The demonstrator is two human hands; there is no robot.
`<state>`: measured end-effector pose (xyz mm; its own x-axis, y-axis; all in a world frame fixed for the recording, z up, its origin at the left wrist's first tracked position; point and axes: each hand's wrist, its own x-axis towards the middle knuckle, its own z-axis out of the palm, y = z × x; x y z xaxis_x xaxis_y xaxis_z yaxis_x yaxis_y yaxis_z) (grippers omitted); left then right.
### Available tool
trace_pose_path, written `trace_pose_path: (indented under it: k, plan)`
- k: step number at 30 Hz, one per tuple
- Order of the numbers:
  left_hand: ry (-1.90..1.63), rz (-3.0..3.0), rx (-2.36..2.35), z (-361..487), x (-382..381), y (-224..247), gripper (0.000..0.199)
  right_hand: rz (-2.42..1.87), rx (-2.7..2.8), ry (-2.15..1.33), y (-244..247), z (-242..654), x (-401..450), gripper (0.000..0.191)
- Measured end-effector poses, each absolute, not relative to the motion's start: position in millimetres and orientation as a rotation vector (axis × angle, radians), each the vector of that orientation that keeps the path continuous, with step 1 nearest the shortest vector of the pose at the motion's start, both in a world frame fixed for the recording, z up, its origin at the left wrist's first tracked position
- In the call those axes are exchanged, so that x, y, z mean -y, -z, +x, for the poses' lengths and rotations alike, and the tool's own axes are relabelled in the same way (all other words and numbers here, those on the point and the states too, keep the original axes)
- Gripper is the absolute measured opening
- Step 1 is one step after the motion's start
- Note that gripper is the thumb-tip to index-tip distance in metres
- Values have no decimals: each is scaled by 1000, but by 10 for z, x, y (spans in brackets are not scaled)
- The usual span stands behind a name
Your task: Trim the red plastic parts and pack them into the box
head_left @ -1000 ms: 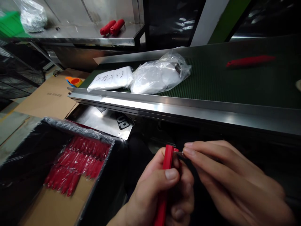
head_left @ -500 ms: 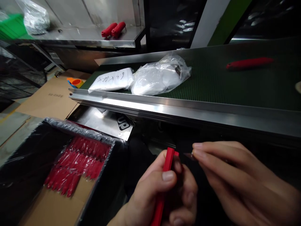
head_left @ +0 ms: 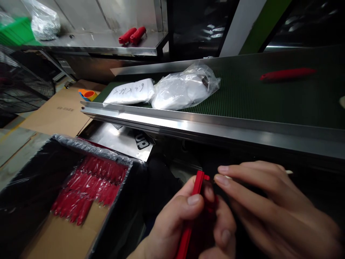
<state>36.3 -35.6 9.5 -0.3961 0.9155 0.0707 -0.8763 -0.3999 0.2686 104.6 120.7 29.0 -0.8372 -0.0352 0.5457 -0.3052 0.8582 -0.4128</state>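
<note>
My left hand (head_left: 172, 219) grips a tilted red part (head_left: 187, 232), near centre, between thumb and fingers. Just right of its upper end, my right hand (head_left: 272, 201) pinches a slim, mostly hidden object (head_left: 227, 177). Caution: a loose left grip could let the part twist, causing a slip. Far right, another red piece (head_left: 288, 74) lies on the green belt (head_left: 242, 104).

Red part (head_left: 198, 182), ribbed green belt (head_left: 237, 102)

Clearance over conveyor (head_left: 242, 99)
Passage: between clear bag (head_left: 180, 91) and red handle (head_left: 288, 74). Obstruction: near metal side rail (head_left: 205, 123), between right hand (head_left: 272, 203) and conveyor.
</note>
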Motion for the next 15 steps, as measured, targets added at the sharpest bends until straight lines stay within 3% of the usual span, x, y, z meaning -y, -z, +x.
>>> trace_pose_path:
  k: [5,15]
  plan:
    - [-1970,243,-194,361,334,-94,18,259,2497,-638,-270,1046,-1240,42]
    - [-1981,142,-164,418,298,-89,21,397,2538,-486,-124,1168,-1397,62]
